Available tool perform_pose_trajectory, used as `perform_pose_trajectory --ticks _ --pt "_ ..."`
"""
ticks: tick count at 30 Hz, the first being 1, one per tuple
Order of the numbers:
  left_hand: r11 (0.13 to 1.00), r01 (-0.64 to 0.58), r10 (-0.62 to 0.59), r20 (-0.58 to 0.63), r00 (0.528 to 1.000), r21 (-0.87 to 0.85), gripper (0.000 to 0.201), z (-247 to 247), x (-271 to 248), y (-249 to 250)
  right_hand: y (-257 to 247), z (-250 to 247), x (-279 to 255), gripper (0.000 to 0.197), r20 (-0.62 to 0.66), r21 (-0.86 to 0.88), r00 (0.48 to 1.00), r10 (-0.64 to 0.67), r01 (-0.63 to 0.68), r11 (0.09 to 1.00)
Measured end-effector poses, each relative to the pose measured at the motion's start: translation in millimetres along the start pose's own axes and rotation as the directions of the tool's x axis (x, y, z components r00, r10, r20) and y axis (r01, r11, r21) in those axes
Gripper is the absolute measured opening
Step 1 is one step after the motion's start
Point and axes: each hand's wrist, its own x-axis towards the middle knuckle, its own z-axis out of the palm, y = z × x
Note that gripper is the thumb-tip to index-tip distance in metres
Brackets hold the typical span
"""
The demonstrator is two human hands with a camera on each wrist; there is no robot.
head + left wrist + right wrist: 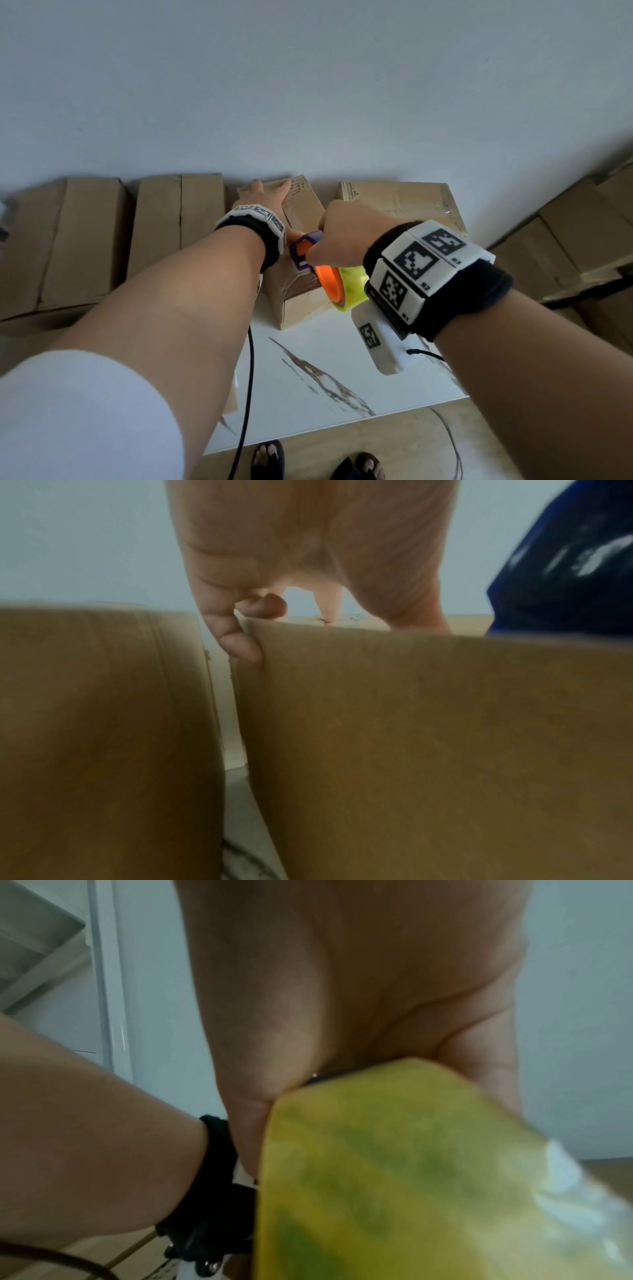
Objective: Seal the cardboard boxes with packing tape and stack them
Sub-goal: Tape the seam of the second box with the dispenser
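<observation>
A small cardboard box [301,287] stands on the white marble table [325,383]. My left hand [270,193] lies flat on the far end of its top, and the little finger [240,647] bends down over the left edge of the box [428,737]. My right hand [337,233] grips the purple handle of a tape dispenser [305,253] at the near end of the box top. Its yellow-green tape roll [352,286] on an orange core hangs off the box's near right corner. In the right wrist view the roll [411,1177] fills the frame and hides my fingers.
Two taller cardboard boxes [82,240] [174,219] stand to the left against the wall, and another box [404,205] lies behind on the right. More boxes [582,236] are piled at the far right. A black cable [246,394] hangs over the table's front edge.
</observation>
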Motion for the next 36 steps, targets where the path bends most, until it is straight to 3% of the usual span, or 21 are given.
perform_pose_trajectory --ticks 23,33,36 --pt "1.0 -0.003 0.003 0.029 1.0 0.023 0.126 -0.7 -1.8 -1.3 17.7 17.5 -72.0 0.022 0.095 0.055 0.995 0.021 -0.026 0.998" --pt "0.999 0.0 -0.001 0.024 1.0 0.044 0.13 1.9 3.3 -1.9 15.8 16.7 -60.0 0.022 0.121 0.017 0.992 0.033 -0.035 0.999" --pt "0.999 -0.001 0.0 0.02 1.0 0.044 0.13 2.4 5.1 -1.7 12.2 11.8 -54.1 0.03 0.122 0.003 0.99 0.065 -0.066 0.998"
